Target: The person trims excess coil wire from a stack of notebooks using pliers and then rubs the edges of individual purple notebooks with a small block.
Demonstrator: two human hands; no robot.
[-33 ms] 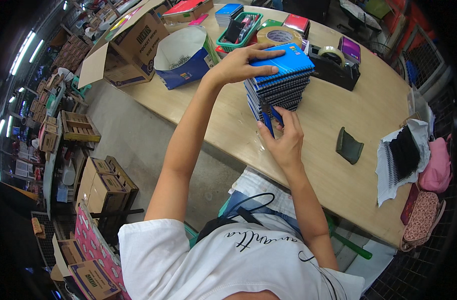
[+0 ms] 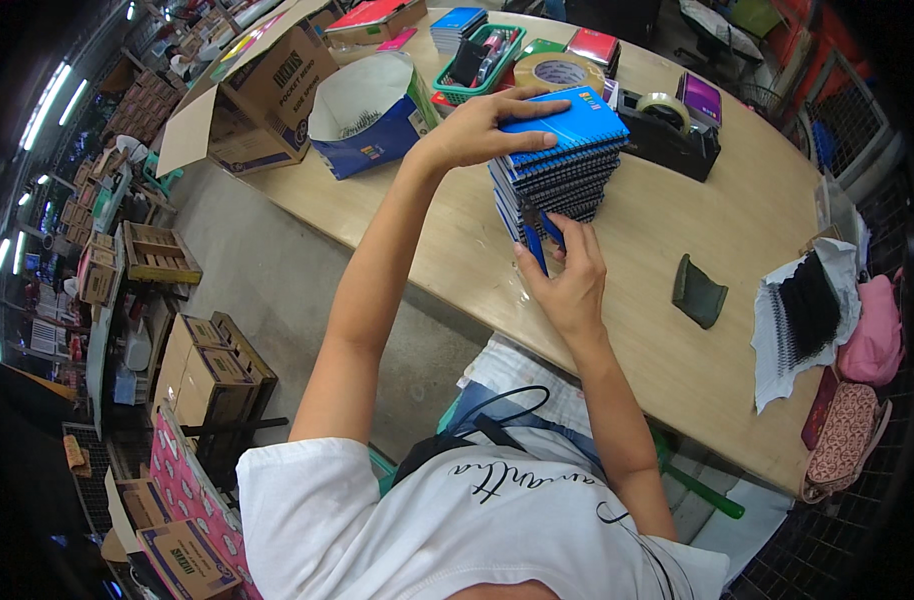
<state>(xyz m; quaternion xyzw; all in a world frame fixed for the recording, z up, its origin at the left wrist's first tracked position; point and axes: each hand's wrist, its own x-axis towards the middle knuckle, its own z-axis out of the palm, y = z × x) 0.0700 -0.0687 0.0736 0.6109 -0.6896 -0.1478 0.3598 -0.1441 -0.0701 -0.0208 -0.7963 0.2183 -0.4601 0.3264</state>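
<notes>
A tall stack of spiral notebooks [image 2: 582, 112] with bright blue covers stands on the table, its black wire bindings facing the near and right sides. My left hand [image 2: 472, 132] lies on the top cover, fingers stretched across it and thumb apart. Pliers [image 2: 535, 248] with blue handles are in my right hand [image 2: 575, 282], low at the stack's near corner. Their dark jaws point up against the notebooks' edges; what the tips touch is too small to tell.
Beyond the stack are a tape roll [image 2: 557, 74], a black tape dispenser [image 2: 667, 138] and a green basket [image 2: 480, 62]. A cut-open blue box [image 2: 362, 150] and a cardboard carton [image 2: 267, 105] stand left. Rightward lie a dark green piece [image 2: 699, 292], black wire bindings [image 2: 809, 308] and pouches [image 2: 872, 330].
</notes>
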